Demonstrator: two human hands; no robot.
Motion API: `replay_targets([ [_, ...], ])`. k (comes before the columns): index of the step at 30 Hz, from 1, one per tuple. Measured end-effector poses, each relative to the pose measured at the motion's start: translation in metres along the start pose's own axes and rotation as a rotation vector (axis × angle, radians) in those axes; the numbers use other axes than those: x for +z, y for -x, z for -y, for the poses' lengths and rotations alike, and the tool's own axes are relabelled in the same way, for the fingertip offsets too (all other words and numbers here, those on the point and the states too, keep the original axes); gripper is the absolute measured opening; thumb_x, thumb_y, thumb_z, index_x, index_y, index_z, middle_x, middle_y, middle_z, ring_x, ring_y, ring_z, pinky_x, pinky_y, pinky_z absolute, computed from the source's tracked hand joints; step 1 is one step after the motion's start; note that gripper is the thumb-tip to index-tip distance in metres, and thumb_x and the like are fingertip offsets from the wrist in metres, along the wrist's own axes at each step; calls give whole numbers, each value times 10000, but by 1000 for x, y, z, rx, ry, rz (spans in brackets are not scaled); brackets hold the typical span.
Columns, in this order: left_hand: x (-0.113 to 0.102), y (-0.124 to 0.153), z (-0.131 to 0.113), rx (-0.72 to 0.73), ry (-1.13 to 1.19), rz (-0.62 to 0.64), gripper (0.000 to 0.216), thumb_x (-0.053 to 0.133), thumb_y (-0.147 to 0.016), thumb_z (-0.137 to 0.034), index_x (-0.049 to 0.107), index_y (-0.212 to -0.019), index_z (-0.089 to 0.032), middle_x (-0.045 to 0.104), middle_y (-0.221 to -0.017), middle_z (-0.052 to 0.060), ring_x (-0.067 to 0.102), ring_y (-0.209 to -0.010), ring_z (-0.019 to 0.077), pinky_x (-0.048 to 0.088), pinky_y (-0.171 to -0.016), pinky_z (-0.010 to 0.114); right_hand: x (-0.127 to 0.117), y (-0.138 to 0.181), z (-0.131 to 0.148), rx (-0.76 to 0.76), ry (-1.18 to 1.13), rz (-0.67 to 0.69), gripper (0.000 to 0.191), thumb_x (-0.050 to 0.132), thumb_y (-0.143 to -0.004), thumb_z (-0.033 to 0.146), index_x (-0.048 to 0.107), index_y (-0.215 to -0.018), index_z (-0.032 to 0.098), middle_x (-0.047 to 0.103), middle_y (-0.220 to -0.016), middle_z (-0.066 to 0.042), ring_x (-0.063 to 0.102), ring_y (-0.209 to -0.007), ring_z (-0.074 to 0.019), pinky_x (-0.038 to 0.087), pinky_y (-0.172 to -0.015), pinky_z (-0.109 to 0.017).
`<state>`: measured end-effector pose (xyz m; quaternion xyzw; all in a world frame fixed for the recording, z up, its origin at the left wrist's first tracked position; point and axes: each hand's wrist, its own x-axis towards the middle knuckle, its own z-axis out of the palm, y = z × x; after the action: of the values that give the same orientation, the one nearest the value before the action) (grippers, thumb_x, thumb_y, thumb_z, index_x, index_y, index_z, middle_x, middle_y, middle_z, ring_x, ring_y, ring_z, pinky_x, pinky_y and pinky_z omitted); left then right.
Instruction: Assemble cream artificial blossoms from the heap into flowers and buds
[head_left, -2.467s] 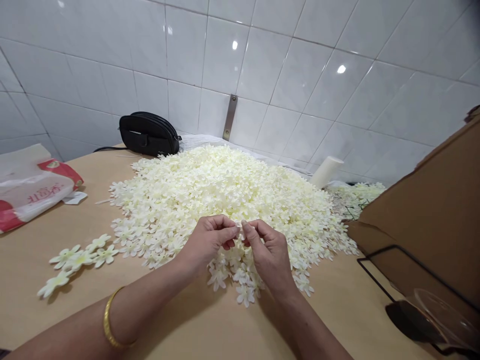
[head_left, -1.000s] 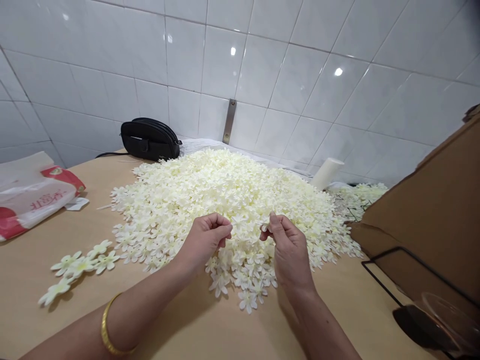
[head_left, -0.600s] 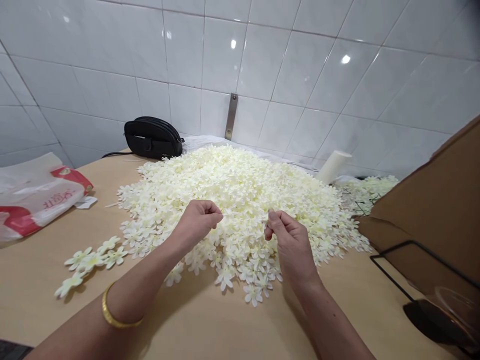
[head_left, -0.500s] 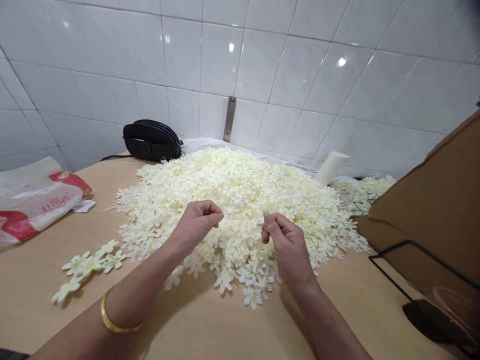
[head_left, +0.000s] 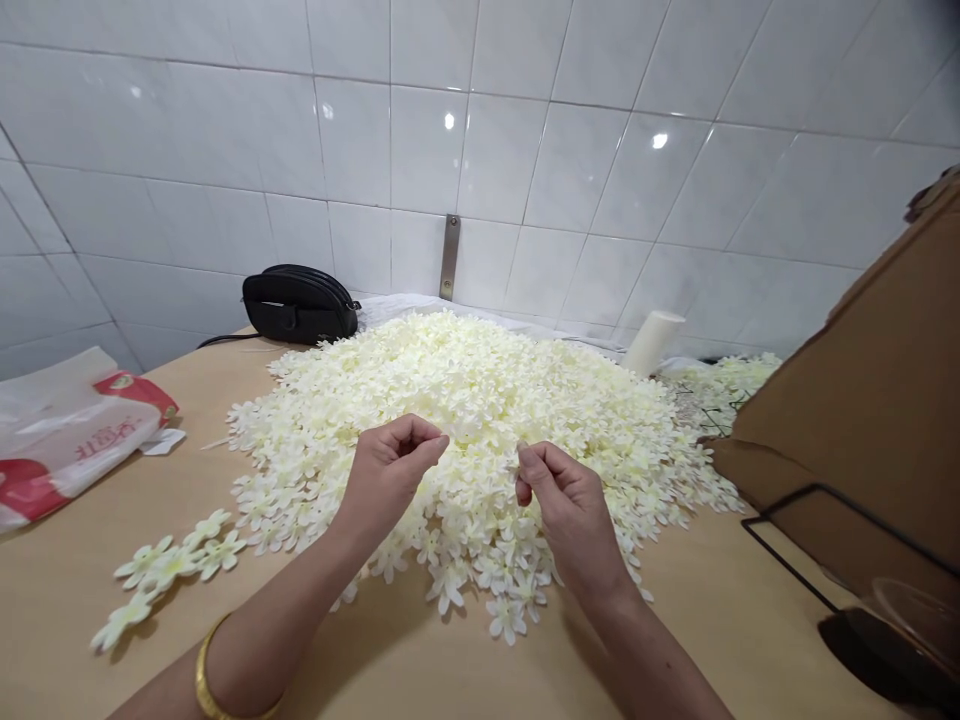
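A broad heap of cream-white artificial flowers point(head_left: 480, 380) covers the middle of the table. Over its front part, my left hand point(head_left: 397, 465) is closed, thumb and forefinger pinched together. Across a small gap, my right hand point(head_left: 562, 490) is pinched in the same way. Whatever sits between the fingertips of either hand is too small to make out against the pale petals. To the left of my left forearm, a small joined cluster of flowers point(head_left: 172, 567) lies apart from the heap on the bare tabletop.
A black pouch point(head_left: 300, 305) stands behind the heap at left. A red-and-white plastic bag point(head_left: 82, 430) lies at far left. On the right are a white roll point(head_left: 652, 343), a cardboard box point(head_left: 847, 400) and a black wire frame point(head_left: 795, 500). A tiled wall point(head_left: 495, 150) closes the back.
The view has tilted up slightly, so the scene sits lower. Both hands stay pinched over the heap, with nearly the same gap between them.
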<state>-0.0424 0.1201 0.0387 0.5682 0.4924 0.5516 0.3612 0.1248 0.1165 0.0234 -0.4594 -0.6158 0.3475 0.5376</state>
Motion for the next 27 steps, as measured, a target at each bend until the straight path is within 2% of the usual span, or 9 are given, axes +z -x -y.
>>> replay_targets([
  [8,-3,-8,11,-280,-79,97,202,570,-689,-265,487,-541,-156,405,-449,-50,241,-396,46,198,-394,196,1,0,2,19,-8,3,357,467,-816,402,430,-541,178,401,-514,37,351,-498,-84,303,-468,-205],
  [10,-2,-9,13,-271,-98,97,223,584,-689,-288,470,-548,-159,393,-442,-55,254,-399,48,202,-395,192,2,0,1,11,-6,11,352,466,-820,394,430,-545,177,410,-516,35,363,-505,-84,307,-475,-205],
  [14,2,-6,9,-159,-51,92,277,585,-714,-367,461,-574,-162,356,-462,-65,275,-430,51,218,-408,181,3,-1,-2,8,-29,18,311,468,-827,370,452,-585,176,424,-524,40,385,-521,-81,324,-500,-202],
  [16,6,-1,6,-144,14,173,244,587,-719,-374,503,-631,-163,380,-494,-62,302,-451,53,242,-424,178,4,-1,-2,14,-54,29,273,469,-829,355,475,-624,175,444,-534,39,405,-531,-82,344,-518,-203],
  [19,14,6,5,-171,127,334,211,637,-686,-344,549,-750,-163,495,-595,-35,386,-513,64,290,-460,180,7,1,-2,13,-108,94,204,482,-821,323,506,-688,170,484,-576,31,451,-566,-89,381,-561,-210],
  [21,17,9,7,-184,190,384,202,633,-697,-325,550,-771,-156,550,-649,-14,411,-531,64,307,-478,183,9,2,-1,15,-150,150,163,500,-808,307,522,-724,169,505,-604,27,478,-588,-95,400,-582,-215],
  [27,16,6,19,-257,351,349,194,624,-716,-301,560,-843,-170,487,-591,-53,390,-474,44,304,-478,189,9,5,-1,15,-126,239,110,506,-799,284,537,-817,180,545,-640,19,523,-620,-110,425,-593,-225],
])
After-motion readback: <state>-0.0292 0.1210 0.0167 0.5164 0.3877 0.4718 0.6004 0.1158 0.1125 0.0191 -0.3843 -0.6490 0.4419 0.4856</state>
